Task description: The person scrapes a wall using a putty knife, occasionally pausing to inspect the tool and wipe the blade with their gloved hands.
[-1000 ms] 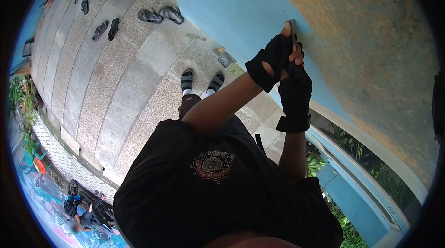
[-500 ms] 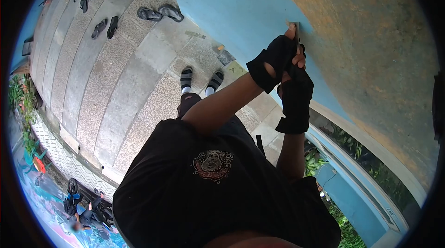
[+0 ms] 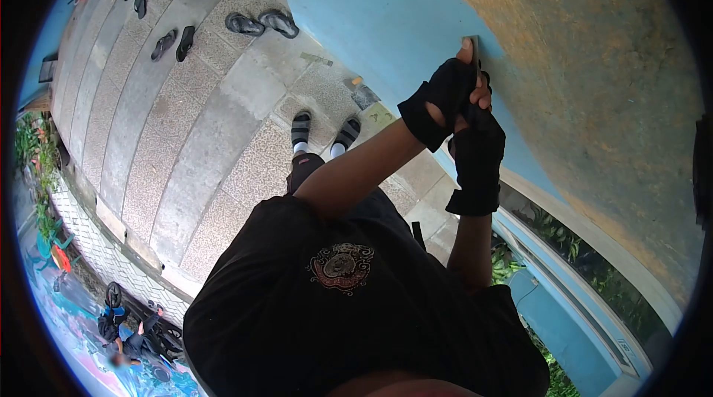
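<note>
Both of my hands wear black fingerless gloves and meet at the wall on the right, which is blue with a large brown-grey bare patch. My left hand is closed on a thin, flat scraper, its thumb stretched along the side. Just below, my right hand is wrapped round the lower part of the same scraper, with its grip mostly hidden. The scraper is seen nearly edge-on, its upper end at the wall near the border between blue paint and bare patch.
Several sandals lie on the paved floor at upper left. My sandalled feet stand near the wall's base. A person sits by a motorcycle at lower left. A blue-framed window is at lower right.
The view has shifted slightly, so the floor and sandals sit a little lower and to the right. My hands keep nearly the same place and the same hold on the scraper.
</note>
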Demonstrator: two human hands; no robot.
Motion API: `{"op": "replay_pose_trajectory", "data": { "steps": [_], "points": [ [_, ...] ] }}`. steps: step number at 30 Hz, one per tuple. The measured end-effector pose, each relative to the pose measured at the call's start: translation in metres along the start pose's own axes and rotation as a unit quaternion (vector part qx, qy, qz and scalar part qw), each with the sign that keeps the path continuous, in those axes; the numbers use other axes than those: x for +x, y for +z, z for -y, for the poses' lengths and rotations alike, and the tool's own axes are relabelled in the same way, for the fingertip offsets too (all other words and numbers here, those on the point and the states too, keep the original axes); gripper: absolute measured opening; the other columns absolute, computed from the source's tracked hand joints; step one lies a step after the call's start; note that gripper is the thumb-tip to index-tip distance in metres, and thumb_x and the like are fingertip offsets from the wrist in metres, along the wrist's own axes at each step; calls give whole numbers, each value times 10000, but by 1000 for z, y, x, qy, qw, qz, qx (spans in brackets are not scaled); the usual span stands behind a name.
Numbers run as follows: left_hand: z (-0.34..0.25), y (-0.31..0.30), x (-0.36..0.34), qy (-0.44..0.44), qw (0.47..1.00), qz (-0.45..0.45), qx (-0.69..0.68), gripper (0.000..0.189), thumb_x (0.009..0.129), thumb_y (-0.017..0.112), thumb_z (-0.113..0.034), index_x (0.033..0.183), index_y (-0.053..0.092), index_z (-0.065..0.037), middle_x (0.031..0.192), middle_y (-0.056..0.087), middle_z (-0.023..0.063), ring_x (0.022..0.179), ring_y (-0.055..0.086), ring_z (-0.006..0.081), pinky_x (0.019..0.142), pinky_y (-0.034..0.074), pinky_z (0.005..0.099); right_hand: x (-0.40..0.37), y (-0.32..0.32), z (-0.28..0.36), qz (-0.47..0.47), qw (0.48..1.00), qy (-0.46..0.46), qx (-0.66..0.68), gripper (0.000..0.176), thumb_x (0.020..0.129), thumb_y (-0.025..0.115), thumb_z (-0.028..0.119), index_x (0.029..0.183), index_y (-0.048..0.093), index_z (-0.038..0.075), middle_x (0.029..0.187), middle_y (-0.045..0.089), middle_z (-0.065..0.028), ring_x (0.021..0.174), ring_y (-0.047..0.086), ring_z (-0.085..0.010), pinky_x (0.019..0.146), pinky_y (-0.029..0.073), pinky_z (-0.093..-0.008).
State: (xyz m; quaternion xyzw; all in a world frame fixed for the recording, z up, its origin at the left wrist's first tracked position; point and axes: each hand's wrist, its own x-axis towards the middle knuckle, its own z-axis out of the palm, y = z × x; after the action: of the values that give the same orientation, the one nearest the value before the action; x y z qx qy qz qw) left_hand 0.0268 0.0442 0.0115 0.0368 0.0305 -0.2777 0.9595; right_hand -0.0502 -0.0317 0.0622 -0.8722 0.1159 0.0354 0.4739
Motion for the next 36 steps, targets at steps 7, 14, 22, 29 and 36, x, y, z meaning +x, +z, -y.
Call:
{"op": "replay_pose_trajectory", "data": {
  "steps": [7, 14, 22, 29, 36],
  "points": [
    [12, 0, -4, -7, 999, -6, 35, 605, 970, 390, -636, 671, 528, -128, 518, 413, 30, 567, 521, 212, 614, 478, 382, -8, -10, -1, -13, 999, -39, -32, 262, 892, 621, 37, 1153, 641, 23, 1016, 694, -122, 934, 669, -217, 830, 511, -317],
    [2, -21, 3, -32, 999, 12, 31, 601, 970, 393, -632, 672, 534, -129, 520, 422, 35, 604, 536, 221, 627, 478, 393, -5, 8, -27, -21, 999, -42, 7, 138, 939, 612, 80, 1058, 649, 22, 677, 537, 36, 517, 444, -45, 472, 357, -222],
    [-42, -42, -21, -4, 994, -47, 98, 582, 964, 419, -623, 816, 597, -89, 689, 601, 91, 782, 645, 288, 718, 532, 426, 1, 31, -6, 34, 997, -74, -12, 217, 899, 627, 89, 1107, 639, 25, 730, 549, 3, 612, 523, -106, 589, 456, -269],
    [-76, -55, -116, -136, 953, -154, 221, 478, 993, 490, -461, 1235, 536, -52, 1279, 605, 158, 1117, 604, 272, 884, 506, 403, -38, -54, 5, -8, 984, -56, -168, 571, 838, 652, 58, 1390, 527, 131, 906, 651, -136, 773, 619, -244, 753, 502, -321],
    [-100, -41, -135, -107, 961, -105, 234, 367, 985, 529, -350, 1222, 552, -71, 1260, 617, 149, 1081, 615, 256, 873, 507, 394, 26, 87, -50, 18, 979, -155, -133, 301, 876, 555, 166, 1140, 646, 53, 1051, 679, -204, 981, 649, -362, 830, 514, -420]
  ]
}}
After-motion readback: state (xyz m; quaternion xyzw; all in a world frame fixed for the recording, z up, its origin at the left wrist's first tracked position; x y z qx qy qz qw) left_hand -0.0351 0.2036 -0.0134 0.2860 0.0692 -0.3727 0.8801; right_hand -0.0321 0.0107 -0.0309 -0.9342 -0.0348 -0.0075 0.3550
